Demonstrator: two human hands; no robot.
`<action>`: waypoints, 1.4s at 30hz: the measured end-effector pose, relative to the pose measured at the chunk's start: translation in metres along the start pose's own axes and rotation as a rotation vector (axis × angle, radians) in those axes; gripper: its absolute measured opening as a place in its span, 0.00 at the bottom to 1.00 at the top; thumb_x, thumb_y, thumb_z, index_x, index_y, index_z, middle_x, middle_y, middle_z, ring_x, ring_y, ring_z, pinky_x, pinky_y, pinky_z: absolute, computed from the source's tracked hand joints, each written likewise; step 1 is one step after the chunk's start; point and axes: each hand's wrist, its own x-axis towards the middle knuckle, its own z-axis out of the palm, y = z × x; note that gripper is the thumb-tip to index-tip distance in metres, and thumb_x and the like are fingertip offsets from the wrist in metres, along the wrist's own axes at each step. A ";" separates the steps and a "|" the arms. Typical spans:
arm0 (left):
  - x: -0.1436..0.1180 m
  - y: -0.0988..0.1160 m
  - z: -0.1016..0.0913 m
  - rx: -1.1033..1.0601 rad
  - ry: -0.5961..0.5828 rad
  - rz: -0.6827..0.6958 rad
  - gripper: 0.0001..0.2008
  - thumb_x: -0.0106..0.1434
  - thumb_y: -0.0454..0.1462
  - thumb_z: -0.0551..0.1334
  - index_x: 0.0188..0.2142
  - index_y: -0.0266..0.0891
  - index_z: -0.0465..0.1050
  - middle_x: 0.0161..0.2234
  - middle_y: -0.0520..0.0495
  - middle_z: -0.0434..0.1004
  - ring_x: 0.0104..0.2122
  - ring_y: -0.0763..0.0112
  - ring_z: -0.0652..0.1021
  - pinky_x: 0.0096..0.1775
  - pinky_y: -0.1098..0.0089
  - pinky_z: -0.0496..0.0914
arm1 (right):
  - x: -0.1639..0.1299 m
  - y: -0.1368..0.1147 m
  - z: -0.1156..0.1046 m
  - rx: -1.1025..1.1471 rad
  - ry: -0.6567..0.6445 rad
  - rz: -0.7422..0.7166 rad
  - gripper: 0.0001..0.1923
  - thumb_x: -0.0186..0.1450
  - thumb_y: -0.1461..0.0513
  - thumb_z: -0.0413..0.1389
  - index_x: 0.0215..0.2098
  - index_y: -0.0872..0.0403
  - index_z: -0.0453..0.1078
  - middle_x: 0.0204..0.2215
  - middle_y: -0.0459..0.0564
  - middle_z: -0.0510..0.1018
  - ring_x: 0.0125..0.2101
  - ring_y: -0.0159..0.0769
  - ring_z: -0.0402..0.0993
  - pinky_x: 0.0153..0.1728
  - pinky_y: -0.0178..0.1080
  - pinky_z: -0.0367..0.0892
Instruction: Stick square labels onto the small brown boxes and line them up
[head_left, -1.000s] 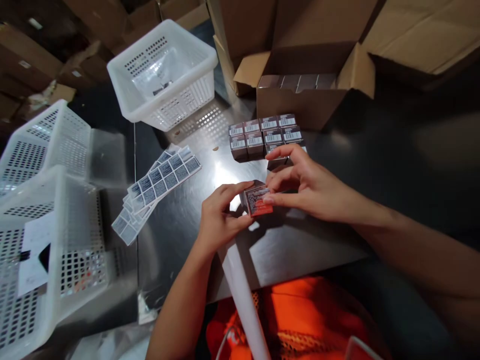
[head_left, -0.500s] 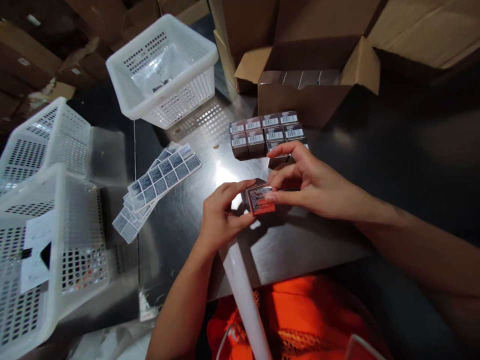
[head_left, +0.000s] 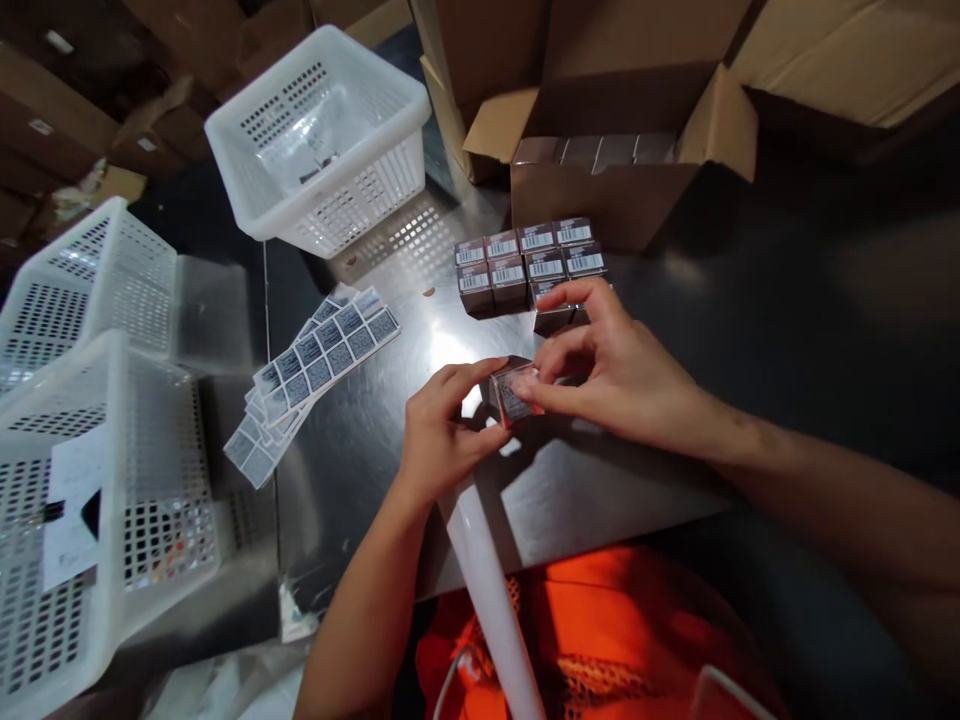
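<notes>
Head view: both hands meet over the shiny metal table (head_left: 360, 440). The left hand (head_left: 439, 430) pinches a small brown box (head_left: 511, 392) from its left side, so it stays put. The right hand (head_left: 615, 375) presses fingertips on the box's sticker face, likely to flatten it. Just behind the small box stand more boxes (head_left: 525, 262) in neat rows, barcodes up. Left of it lie sticker sheets (head_left: 319, 365), within easy reach. Farther left sit white baskets (head_left: 322, 140).
</notes>
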 end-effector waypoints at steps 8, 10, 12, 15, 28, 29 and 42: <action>0.010 -0.033 -0.026 0.238 0.666 -0.367 0.27 0.51 0.40 0.74 0.51 0.44 0.75 0.42 0.49 0.80 0.41 0.66 0.79 0.39 0.69 0.71 | -0.011 -0.006 0.007 -0.152 0.133 -0.214 0.29 0.57 0.52 0.71 0.47 0.49 0.61 0.34 0.45 0.75 0.33 0.39 0.76 0.26 0.38 0.72; 0.013 -0.041 -0.030 0.268 0.779 -0.387 0.27 0.51 0.38 0.75 0.50 0.42 0.74 0.43 0.48 0.79 0.43 0.64 0.78 0.47 0.64 0.71 | -0.017 -0.007 0.019 -0.132 -0.067 -0.212 0.27 0.60 0.50 0.69 0.48 0.49 0.62 0.38 0.48 0.77 0.37 0.40 0.77 0.25 0.36 0.72; 0.015 -0.044 -0.027 0.252 0.819 -0.388 0.28 0.51 0.38 0.75 0.51 0.42 0.72 0.44 0.49 0.78 0.45 0.64 0.78 0.50 0.63 0.71 | -0.022 -0.006 0.034 -0.173 -0.207 -0.229 0.30 0.60 0.47 0.68 0.51 0.50 0.62 0.43 0.51 0.77 0.41 0.43 0.78 0.32 0.40 0.75; 0.016 -0.039 -0.018 0.124 0.793 -0.412 0.29 0.51 0.41 0.74 0.52 0.43 0.70 0.44 0.49 0.77 0.41 0.68 0.78 0.42 0.67 0.73 | -0.020 0.001 0.051 -0.239 -0.326 -0.223 0.33 0.59 0.51 0.70 0.55 0.51 0.62 0.46 0.54 0.78 0.43 0.46 0.78 0.42 0.45 0.74; 0.018 -0.035 -0.019 -0.147 0.551 -0.494 0.29 0.51 0.42 0.74 0.51 0.42 0.71 0.45 0.47 0.79 0.28 0.74 0.78 0.31 0.71 0.72 | 0.022 0.009 0.035 -0.512 -0.445 -0.269 0.13 0.69 0.66 0.50 0.48 0.54 0.74 0.43 0.55 0.82 0.43 0.44 0.78 0.42 0.41 0.67; 0.018 -0.035 -0.020 -0.178 0.539 -0.485 0.29 0.51 0.43 0.74 0.52 0.42 0.70 0.46 0.47 0.79 0.25 0.75 0.76 0.30 0.71 0.71 | 0.023 0.008 0.036 -0.525 -0.437 -0.272 0.14 0.69 0.67 0.50 0.48 0.54 0.74 0.43 0.55 0.82 0.43 0.45 0.78 0.42 0.41 0.68; 0.016 -0.022 -0.022 -0.059 0.756 -0.384 0.26 0.56 0.41 0.72 0.53 0.44 0.70 0.50 0.44 0.78 0.51 0.58 0.78 0.55 0.57 0.70 | 0.022 -0.029 0.065 -0.559 -0.248 -0.390 0.20 0.64 0.55 0.57 0.51 0.56 0.69 0.48 0.63 0.77 0.50 0.59 0.73 0.51 0.58 0.68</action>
